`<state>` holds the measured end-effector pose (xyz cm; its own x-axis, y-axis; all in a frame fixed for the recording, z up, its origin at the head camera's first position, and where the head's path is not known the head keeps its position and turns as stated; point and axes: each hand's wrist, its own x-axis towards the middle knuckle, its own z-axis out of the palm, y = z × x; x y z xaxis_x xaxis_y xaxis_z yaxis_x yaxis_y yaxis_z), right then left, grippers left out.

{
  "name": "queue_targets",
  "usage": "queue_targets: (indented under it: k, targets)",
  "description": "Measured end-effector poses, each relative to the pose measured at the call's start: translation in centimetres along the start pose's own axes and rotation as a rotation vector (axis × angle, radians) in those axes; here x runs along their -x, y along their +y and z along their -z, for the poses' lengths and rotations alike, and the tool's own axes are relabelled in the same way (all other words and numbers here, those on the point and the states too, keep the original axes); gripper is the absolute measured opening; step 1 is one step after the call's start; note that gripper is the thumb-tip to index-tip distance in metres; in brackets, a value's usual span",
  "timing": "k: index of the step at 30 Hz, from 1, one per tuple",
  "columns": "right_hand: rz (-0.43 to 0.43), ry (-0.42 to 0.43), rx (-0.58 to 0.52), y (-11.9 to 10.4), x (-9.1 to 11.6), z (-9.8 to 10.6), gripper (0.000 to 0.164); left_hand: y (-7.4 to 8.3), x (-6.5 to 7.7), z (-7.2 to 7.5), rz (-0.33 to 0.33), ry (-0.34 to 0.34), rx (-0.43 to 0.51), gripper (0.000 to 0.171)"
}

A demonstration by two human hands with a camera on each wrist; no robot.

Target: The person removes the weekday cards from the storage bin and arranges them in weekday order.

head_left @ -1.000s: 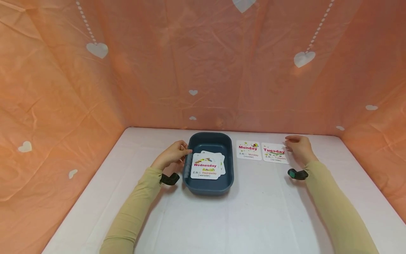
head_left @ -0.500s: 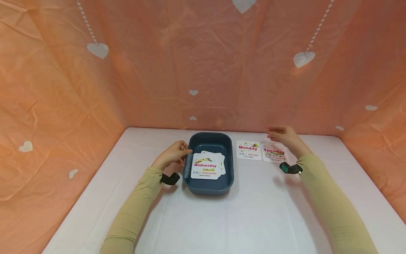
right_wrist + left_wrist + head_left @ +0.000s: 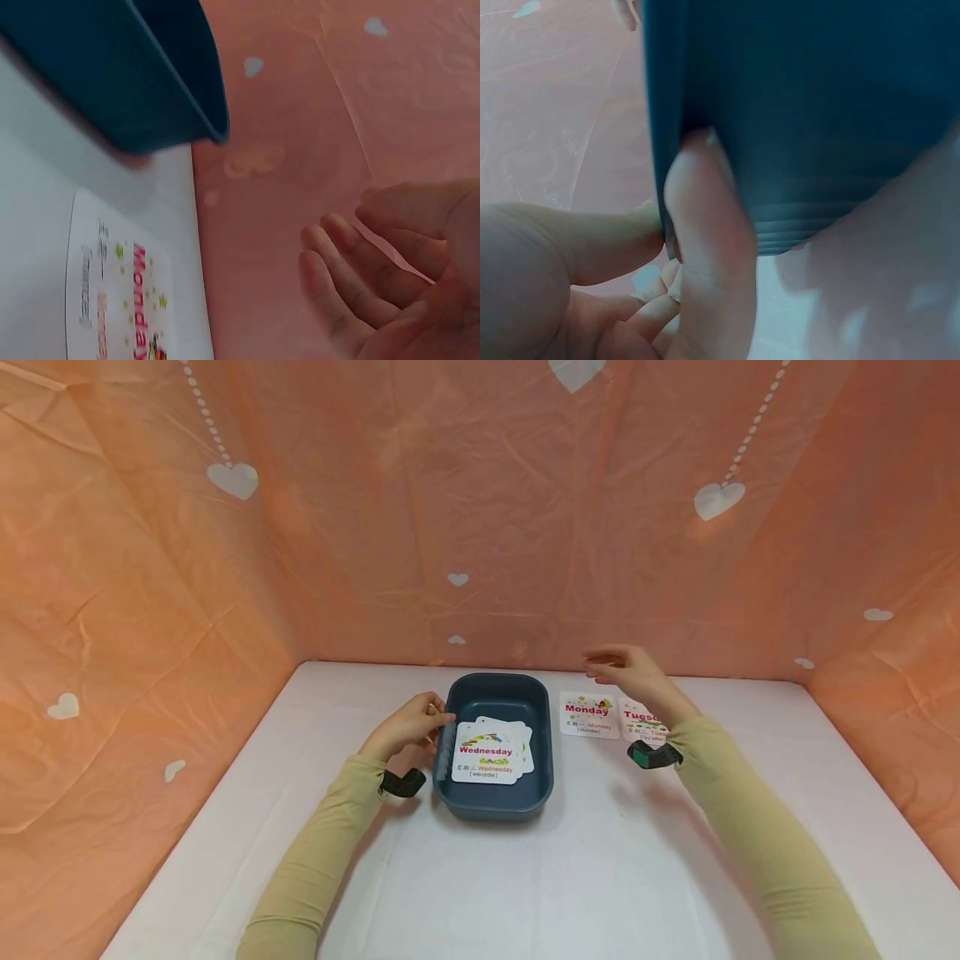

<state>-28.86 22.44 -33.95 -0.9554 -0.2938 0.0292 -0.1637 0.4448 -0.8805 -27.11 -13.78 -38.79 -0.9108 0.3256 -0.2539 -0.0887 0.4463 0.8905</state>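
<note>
My left hand (image 3: 408, 724) pinches the left rim of a dark blue plastic bin (image 3: 491, 802); in the left wrist view the thumb and index finger (image 3: 709, 217) lie on either side of its wall. Inside the bin is a loose stack of white cards, with the Wednesday card (image 3: 483, 756) on top. My right hand (image 3: 633, 675) is in the air above the back of the table, its fingers relaxed and holding nothing. Below it the Monday card (image 3: 588, 717) lies flat on the table. Beside that is the Tuesday card (image 3: 637, 717), partly hidden by my right hand and wrist.
A white cloth covers the table (image 3: 480, 893). An orange curtain (image 3: 420, 527) with white hearts hangs behind it and along both sides. Black bands with cameras sit on both wrists, like the right wrist camera (image 3: 651, 755).
My right hand has lifted from the Tuesday card's right edge and moved left over the cards toward the bin. The left hand, bin and cards have stayed in place.
</note>
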Motion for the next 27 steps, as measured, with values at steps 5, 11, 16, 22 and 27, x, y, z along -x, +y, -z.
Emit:
queue_targets:
  k: [5, 11, 16, 22, 27]
  targets:
    - [0.02, -0.018, 0.019, -0.8, -0.8, -1.6, 0.036, -0.1, 0.0, 0.1, 0.006, 0.001, -0.005, 0.022]
    - [0.055, -0.051, 0.034, -1.5, -1.6, -3.5, 0.034, 0.0, -0.1, 0.0, 0.014, 0.007, -0.014, 0.021]
    - [0.095, -0.093, 0.02, -2.2, -1.9, -4.8, 0.034, 0.2, -0.1, 0.0, 0.001, 0.017, -0.029, 0.021]
    - [0.118, -0.15, 0.041, -2.6, -2.5, -6.4, 0.036, 0.2, -0.2, 0.1, 0.004, 0.014, -0.019, 0.02]
    - [0.128, -0.241, 0.037, -2.7, -3.0, -7.8, 0.039, 0.0, -0.1, 0.0, 0.007, 0.012, -0.018, 0.019]
